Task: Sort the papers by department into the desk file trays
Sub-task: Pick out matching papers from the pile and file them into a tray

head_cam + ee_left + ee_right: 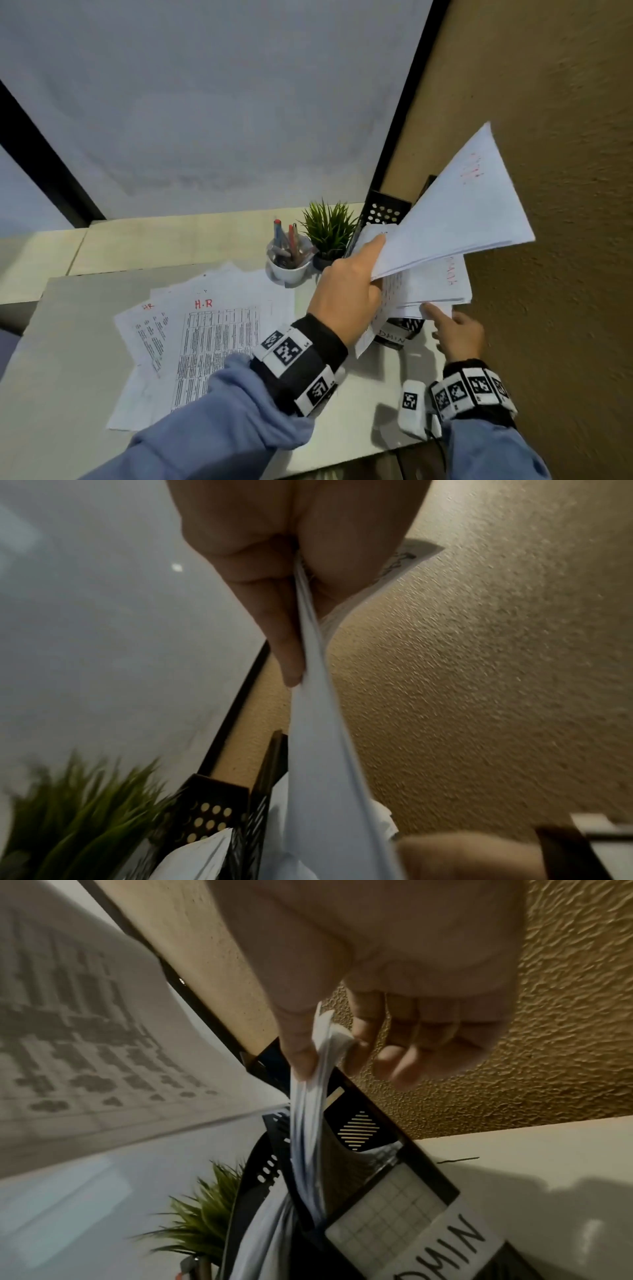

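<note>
A: Counter: HR sheets lie flat, left of both hands. Trays stand far right, by the wall.

B: Left hand pinches a stack above the trays, long axis rising rightward. Right hand pinches the filed papers' corner, nearer the trays.

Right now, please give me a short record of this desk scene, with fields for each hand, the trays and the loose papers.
left hand: left hand grips a raised sheaf of papers over the trays
right hand: right hand pinches the edge of a paper stack standing in the tray
file trays: black file trays by the wall; front label reads "DMIN", start hidden
loose papers: loose papers marked "H.R" lie on the desk
nearby: potted plant, pen cup
</note>
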Demonstrator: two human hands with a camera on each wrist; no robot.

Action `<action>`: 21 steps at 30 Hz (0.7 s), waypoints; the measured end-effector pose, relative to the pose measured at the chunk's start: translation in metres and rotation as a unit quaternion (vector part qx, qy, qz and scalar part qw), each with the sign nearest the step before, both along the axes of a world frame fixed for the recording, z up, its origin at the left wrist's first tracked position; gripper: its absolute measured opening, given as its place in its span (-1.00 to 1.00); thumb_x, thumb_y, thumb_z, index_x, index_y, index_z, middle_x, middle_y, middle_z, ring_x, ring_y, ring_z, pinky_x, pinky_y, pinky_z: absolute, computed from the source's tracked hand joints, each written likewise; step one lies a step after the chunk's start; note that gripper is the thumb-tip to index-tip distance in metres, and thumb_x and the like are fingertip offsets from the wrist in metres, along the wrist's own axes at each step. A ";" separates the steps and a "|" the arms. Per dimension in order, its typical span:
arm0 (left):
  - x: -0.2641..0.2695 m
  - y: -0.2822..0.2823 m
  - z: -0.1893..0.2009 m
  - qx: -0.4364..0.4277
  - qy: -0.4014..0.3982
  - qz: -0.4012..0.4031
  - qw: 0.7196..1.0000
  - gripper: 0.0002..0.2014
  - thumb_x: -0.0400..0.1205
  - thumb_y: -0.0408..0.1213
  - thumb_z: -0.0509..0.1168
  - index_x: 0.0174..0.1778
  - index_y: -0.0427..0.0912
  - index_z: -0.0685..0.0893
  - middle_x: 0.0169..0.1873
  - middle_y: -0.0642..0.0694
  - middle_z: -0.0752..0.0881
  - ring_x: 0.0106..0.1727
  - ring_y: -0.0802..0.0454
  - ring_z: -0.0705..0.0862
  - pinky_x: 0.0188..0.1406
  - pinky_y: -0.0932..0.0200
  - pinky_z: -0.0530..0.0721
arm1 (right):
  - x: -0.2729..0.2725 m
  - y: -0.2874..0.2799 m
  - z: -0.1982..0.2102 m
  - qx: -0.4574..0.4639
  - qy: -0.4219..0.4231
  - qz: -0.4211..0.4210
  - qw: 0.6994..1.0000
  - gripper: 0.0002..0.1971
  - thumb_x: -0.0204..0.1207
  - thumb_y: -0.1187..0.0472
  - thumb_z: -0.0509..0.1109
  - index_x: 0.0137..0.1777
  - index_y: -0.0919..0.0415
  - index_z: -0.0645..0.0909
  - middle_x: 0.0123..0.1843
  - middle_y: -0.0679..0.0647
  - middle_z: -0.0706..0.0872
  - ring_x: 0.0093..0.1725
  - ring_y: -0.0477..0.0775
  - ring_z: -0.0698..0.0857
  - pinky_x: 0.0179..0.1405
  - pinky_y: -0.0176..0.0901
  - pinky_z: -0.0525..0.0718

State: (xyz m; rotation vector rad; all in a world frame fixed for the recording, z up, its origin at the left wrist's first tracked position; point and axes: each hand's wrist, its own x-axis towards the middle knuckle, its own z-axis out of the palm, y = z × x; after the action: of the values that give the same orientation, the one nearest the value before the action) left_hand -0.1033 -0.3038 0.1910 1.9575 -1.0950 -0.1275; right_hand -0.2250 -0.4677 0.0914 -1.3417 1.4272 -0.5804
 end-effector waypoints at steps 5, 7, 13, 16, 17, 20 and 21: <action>-0.018 -0.027 0.001 0.023 -0.027 0.001 0.999 -0.34 0.50 -0.52 0.16 0.58 -0.16 0.29 0.13 -0.33 0.70 0.02 -0.35 0.66 -0.07 -0.09 0.61 | 0.008 -0.010 0.005 -0.109 -0.084 0.055 0.989 -0.82 0.34 0.23 0.47 -0.40 0.17 0.52 -0.36 0.21 0.60 -0.24 0.10 0.56 -0.23 0.04 0.56; -0.022 -0.040 -0.004 0.048 -0.017 -0.003 0.999 -0.35 0.54 -0.51 0.15 0.60 -0.18 0.25 0.17 -0.37 0.67 0.07 -0.37 0.64 -0.04 -0.12 0.57 | 0.010 -0.012 0.012 -0.129 -0.112 0.075 0.982 -0.89 0.35 0.23 0.40 -0.34 0.16 0.53 -0.29 0.28 0.60 -0.23 0.08 0.55 -0.21 0.07 0.55; -0.025 -0.083 -0.041 0.085 0.068 0.012 0.994 -0.33 0.53 -0.55 0.09 0.59 -0.11 0.25 0.22 -0.40 0.63 0.12 -0.41 0.61 0.08 -0.15 0.58 | 0.015 -0.005 0.044 -0.187 -0.137 0.103 0.967 -0.88 0.44 0.32 0.31 -0.13 0.09 0.62 -0.09 0.17 0.69 -0.02 0.05 0.62 0.02 0.00 0.55; -0.024 -0.101 -0.064 0.056 0.142 0.029 0.988 -0.32 0.51 -0.58 0.08 0.58 -0.05 0.28 0.33 -0.32 0.59 0.26 -0.32 0.58 0.23 -0.05 0.54 | 0.014 -0.003 0.053 -0.174 -0.154 0.085 0.969 -0.77 0.48 0.51 0.29 0.09 0.38 0.66 0.08 0.20 0.72 0.08 0.12 0.65 0.15 -0.07 0.53; -0.023 -0.106 -0.071 0.036 0.170 0.036 0.984 -0.32 0.50 -0.59 0.07 0.56 -0.05 0.30 0.35 -0.31 0.58 0.30 -0.29 0.56 0.29 -0.03 0.53 | 0.014 -0.004 0.054 -0.190 -0.152 0.086 0.966 -0.81 0.47 0.50 0.31 0.04 0.42 0.66 0.01 0.24 0.74 0.01 0.18 0.69 0.07 -0.10 0.54; -0.023 -0.117 -0.085 0.068 0.235 0.017 0.970 -0.45 0.56 -0.54 0.08 0.50 -0.16 0.36 0.32 -0.35 0.58 0.30 -0.31 0.56 0.30 -0.05 0.54 | 0.016 -0.006 0.056 -0.261 -0.118 0.123 0.950 -0.93 0.41 0.37 0.33 -0.22 0.21 0.57 -0.38 0.05 0.62 -0.39 -0.05 0.55 -0.31 -0.18 0.46; -0.023 -0.119 -0.088 0.108 0.233 0.008 0.967 -0.56 0.62 -0.46 0.10 0.45 -0.21 0.41 0.28 -0.38 0.60 0.26 -0.33 0.59 0.25 -0.06 0.56 | 0.017 -0.007 0.054 -0.276 -0.098 0.133 0.947 -0.91 0.41 0.36 0.32 -0.26 0.18 0.51 -0.45 0.01 0.52 -0.47 -0.09 0.43 -0.41 -0.20 0.41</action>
State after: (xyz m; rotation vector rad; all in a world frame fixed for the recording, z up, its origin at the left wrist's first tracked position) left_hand -0.1259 -0.4230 0.1028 1.9834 -0.7778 -0.6873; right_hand -0.2081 -0.4749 0.1459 -1.8212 0.9265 -0.9453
